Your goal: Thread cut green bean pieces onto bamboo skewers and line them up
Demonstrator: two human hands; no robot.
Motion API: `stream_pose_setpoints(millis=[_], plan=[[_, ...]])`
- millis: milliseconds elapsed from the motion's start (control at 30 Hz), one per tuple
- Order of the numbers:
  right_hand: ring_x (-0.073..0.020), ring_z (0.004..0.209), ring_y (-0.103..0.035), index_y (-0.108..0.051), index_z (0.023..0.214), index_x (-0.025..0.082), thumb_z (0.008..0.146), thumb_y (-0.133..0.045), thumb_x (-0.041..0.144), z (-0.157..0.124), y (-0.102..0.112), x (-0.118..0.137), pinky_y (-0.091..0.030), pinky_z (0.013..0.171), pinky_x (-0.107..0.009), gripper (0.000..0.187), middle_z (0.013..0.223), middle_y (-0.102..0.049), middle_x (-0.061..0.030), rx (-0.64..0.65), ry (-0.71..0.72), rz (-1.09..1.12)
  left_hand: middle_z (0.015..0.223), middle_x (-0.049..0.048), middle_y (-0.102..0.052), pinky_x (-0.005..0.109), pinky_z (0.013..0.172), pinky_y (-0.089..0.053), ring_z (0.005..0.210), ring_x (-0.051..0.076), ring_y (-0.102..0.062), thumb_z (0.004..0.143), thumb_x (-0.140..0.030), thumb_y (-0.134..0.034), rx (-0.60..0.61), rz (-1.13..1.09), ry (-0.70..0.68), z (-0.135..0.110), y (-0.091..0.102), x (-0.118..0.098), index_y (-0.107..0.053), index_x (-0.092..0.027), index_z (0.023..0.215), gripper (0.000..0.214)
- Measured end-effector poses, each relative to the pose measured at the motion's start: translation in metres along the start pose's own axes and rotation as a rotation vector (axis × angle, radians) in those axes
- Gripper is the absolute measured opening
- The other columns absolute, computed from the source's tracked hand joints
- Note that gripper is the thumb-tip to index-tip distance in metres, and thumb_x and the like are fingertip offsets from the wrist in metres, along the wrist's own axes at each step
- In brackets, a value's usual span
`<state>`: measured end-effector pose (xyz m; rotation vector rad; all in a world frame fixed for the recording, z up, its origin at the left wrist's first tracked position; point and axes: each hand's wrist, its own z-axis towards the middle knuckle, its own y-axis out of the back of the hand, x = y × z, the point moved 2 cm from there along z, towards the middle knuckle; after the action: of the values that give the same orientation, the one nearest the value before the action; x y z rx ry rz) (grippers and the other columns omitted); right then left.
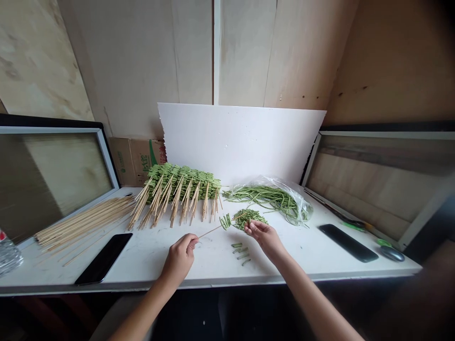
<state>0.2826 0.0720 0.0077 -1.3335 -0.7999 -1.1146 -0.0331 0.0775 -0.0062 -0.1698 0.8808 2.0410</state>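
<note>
My left hand (180,253) pinches the lower end of a thin wooden skewer (210,232), which slants up to the right above the white table. Several short green bean pieces (225,221) are threaded side by side near its far end. Between the closed fingertips of my right hand (265,237) is a short bean piece (249,221), partly hidden by the fingers. Just behind that hand lies a heap of cut bean pieces (245,214). A short row of loose bean pieces (241,251) rests on the table between my hands, nearer to me.
Bean-loaded skewers (185,182) are stacked back left, sticks toward me. Bare skewers (88,220) and a black phone (104,259) lie left. Long beans (266,195) spill from a plastic bag (304,208) back right. A dark slab (348,243) and mouse (391,253) lie right.
</note>
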Motion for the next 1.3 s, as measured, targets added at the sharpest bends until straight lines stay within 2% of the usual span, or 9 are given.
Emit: stream_pose_setpoints(millis=[233,433,633,833,1033,1300], plan=[[-0.0178,0.086,-0.073,-0.080,0.093,0.021,0.075,-0.088,0.039,-0.003,-0.005,0.012,-0.061,0.083,-0.027,0.027,0.093,-0.078,-0.0036,-0.015,-0.016,0.154,0.075,0.0012,-0.068,0.022,0.067,-0.050,0.067,0.015,-0.066,0.097,-0.012,-0.045,0.014,-0.044,-0.041,0.000,0.001,-0.003,-0.064,-0.021,0.092,0.021],[-0.0206,0.099,-0.075,-0.080,0.095,0.022,0.080,-0.085,0.040,-0.003,-0.005,0.009,-0.062,0.080,-0.023,0.024,0.099,-0.080,-0.0044,-0.003,-0.024,0.168,0.074,0.0015,-0.067,0.022,0.067,-0.051,0.067,0.014,-0.065,0.097,-0.012,-0.046,0.032,-0.051,-0.056,0.001,0.003,-0.006,-0.064,-0.021,0.089,0.022],[-0.0272,0.107,-0.075,-0.081,0.094,0.025,0.078,-0.086,0.045,-0.002,-0.004,0.009,-0.064,0.084,-0.031,0.026,0.102,-0.081,-0.0041,-0.010,-0.003,0.114,0.072,0.0012,-0.065,0.022,0.065,-0.049,0.064,0.014,-0.063,0.097,-0.012,-0.046,0.029,-0.030,-0.055,0.002,0.003,-0.008,-0.066,-0.020,0.087,0.024],[-0.0274,0.108,-0.075,-0.081,0.091,0.024,0.077,-0.086,0.046,-0.003,-0.004,0.010,-0.062,0.086,-0.030,0.026,0.101,-0.081,-0.0047,-0.027,0.006,0.073,0.073,0.0017,-0.067,0.023,0.066,-0.050,0.066,0.015,-0.065,0.097,-0.013,-0.045,0.042,-0.021,-0.054,0.001,0.002,-0.006,-0.065,-0.020,0.087,0.024],[-0.0332,0.111,-0.073,-0.080,0.088,0.024,0.077,-0.084,0.049,-0.005,-0.008,0.011,-0.062,0.087,-0.038,0.028,0.100,-0.081,-0.0072,-0.066,0.044,0.009,0.077,0.0021,-0.070,0.024,0.067,-0.051,0.070,0.016,-0.069,0.093,-0.007,-0.044,0.038,0.006,-0.075,-0.001,0.003,-0.007,-0.064,-0.021,0.088,0.025],[-0.0303,0.104,-0.075,-0.081,0.088,0.020,0.077,-0.085,0.046,-0.009,-0.011,0.014,-0.058,0.097,-0.040,0.029,0.096,-0.081,-0.0086,-0.044,0.038,0.015,0.080,0.0021,-0.072,0.023,0.069,-0.052,0.076,0.016,-0.072,0.090,-0.002,-0.043,0.041,0.030,-0.085,-0.003,0.002,-0.002,-0.063,-0.022,0.090,0.028]])
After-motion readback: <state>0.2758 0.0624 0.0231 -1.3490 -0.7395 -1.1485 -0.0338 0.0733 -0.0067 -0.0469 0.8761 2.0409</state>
